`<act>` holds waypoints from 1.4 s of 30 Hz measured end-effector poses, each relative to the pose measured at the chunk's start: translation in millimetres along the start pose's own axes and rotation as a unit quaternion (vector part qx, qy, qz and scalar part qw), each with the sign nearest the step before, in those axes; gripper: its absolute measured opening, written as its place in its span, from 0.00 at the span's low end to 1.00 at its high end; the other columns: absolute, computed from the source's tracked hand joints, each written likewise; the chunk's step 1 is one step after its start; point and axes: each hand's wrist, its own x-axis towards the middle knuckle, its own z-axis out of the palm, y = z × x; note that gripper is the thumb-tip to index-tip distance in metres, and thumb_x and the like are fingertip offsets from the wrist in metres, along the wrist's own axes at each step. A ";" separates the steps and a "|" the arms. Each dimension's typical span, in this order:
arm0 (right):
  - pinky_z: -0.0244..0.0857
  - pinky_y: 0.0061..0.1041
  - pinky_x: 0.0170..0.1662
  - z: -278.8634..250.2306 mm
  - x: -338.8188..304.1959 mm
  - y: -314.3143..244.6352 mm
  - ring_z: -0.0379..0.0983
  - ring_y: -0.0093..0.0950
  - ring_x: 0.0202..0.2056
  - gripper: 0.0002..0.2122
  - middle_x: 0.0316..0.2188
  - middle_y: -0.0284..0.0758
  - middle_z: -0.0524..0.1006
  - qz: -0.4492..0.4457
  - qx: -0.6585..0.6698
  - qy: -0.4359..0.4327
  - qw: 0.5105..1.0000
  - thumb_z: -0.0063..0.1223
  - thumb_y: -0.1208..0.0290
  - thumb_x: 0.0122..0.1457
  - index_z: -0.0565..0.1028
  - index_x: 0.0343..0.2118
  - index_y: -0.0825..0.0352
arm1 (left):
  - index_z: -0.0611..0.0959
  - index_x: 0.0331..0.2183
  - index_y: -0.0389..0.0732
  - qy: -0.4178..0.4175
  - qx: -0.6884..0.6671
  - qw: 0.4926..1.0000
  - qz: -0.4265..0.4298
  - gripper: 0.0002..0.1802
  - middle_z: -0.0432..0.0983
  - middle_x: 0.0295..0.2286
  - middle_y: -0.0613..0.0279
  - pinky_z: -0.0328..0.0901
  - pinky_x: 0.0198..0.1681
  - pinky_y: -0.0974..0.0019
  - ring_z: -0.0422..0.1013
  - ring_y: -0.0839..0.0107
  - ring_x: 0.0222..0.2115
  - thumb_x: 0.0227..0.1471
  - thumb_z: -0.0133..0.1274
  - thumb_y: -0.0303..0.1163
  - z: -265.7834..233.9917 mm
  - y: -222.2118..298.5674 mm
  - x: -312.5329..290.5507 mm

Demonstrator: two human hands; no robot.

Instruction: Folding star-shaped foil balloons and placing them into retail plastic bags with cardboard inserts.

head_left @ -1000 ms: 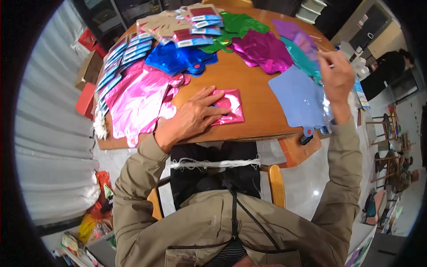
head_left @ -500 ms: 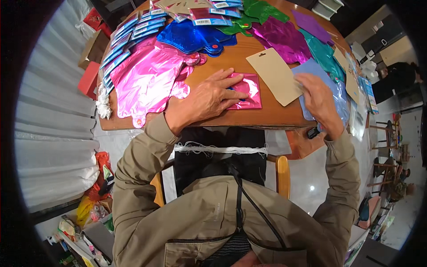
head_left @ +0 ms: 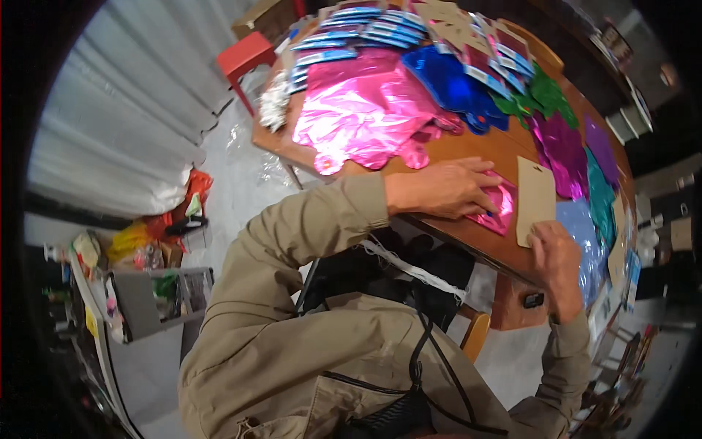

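My left hand (head_left: 450, 189) lies over a folded pink foil packet (head_left: 502, 204) near the table's front edge, fingers stretched out and pressing on it. Part of the packet is hidden under those fingers. Right beside it is a tan cardboard card (head_left: 536, 196) with a hanging slot at its top end. My right hand (head_left: 557, 256) pinches the card's lower end between thumb and fingers. Flat pale blue foil (head_left: 581, 233) lies just past the right hand, and a pile of shiny pink foil balloons (head_left: 365, 110) spreads out beyond the left hand.
Blue (head_left: 453, 82), green (head_left: 550, 95) and magenta foil balloons (head_left: 559, 154) lie across the wooden table (head_left: 439, 157). Packaged packs (head_left: 358, 33) are stacked at the back. White string (head_left: 275, 102) hangs at the left corner, near a red stool (head_left: 247, 55).
The head view has turned, shifting the table up and rightward. My right hand has brought the card closer to the pink packet and now grips its lower end. The left hand stays on the packet.
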 end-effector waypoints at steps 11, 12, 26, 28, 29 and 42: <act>0.66 0.29 0.33 67.4 222.2 -208.9 0.73 0.30 0.29 0.07 0.34 0.31 0.78 -0.354 0.199 0.045 0.913 0.68 0.76 0.58 0.84 0.40 0.65 | 0.90 0.44 0.50 0.133 -0.095 0.986 -0.018 0.14 0.82 0.47 0.59 0.69 0.57 0.53 0.75 0.53 0.51 0.62 0.56 0.41 38.5 -16.7 -70.6; 0.67 0.29 0.32 80.0 235.5 -232.3 0.74 0.30 0.29 0.09 0.34 0.31 0.77 -0.386 0.150 0.043 0.909 0.68 0.75 0.58 0.84 0.42 0.63 | 0.90 0.45 0.49 0.142 -0.091 0.985 -0.036 0.14 0.82 0.47 0.59 0.69 0.56 0.53 0.75 0.53 0.50 0.61 0.56 0.41 67.4 -33.3 -32.9; 0.68 0.29 0.29 151.3 303.8 -310.4 0.73 0.26 0.29 0.02 0.39 0.28 0.75 -0.540 0.044 0.116 0.832 0.61 0.72 0.62 0.79 0.32 0.59 | 0.90 0.51 0.47 0.217 -0.108 0.956 -0.168 0.22 0.85 0.49 0.57 0.70 0.52 0.51 0.78 0.52 0.46 0.61 0.56 0.46 210.8 -49.0 -15.5; 0.68 0.28 0.29 144.2 303.0 -283.9 0.73 0.25 0.29 0.02 0.40 0.28 0.76 -0.518 0.062 0.088 0.848 0.63 0.73 0.61 0.80 0.34 0.59 | 0.90 0.51 0.47 0.212 -0.126 0.954 -0.168 0.23 0.85 0.49 0.56 0.70 0.51 0.51 0.78 0.52 0.46 0.60 0.56 0.46 219.1 -40.8 -53.9; 0.67 0.27 0.30 139.7 300.5 -284.5 0.72 0.25 0.29 0.04 0.42 0.27 0.77 -0.518 0.090 0.058 0.849 0.65 0.74 0.60 0.81 0.36 0.59 | 0.90 0.52 0.46 0.219 -0.123 0.951 -0.179 0.23 0.86 0.49 0.56 0.70 0.51 0.51 0.78 0.52 0.45 0.60 0.56 0.46 223.5 -43.8 -58.0; 0.69 0.27 0.33 128.4 272.8 -269.3 0.76 0.28 0.31 0.08 0.43 0.27 0.81 -0.393 0.245 -0.023 0.886 0.71 0.74 0.58 0.85 0.40 0.60 | 0.91 0.48 0.44 -0.086 -0.130 0.933 -0.324 0.22 0.86 0.48 0.56 0.70 0.52 0.52 0.78 0.52 0.45 0.59 0.55 0.45 65.4 -11.7 -55.1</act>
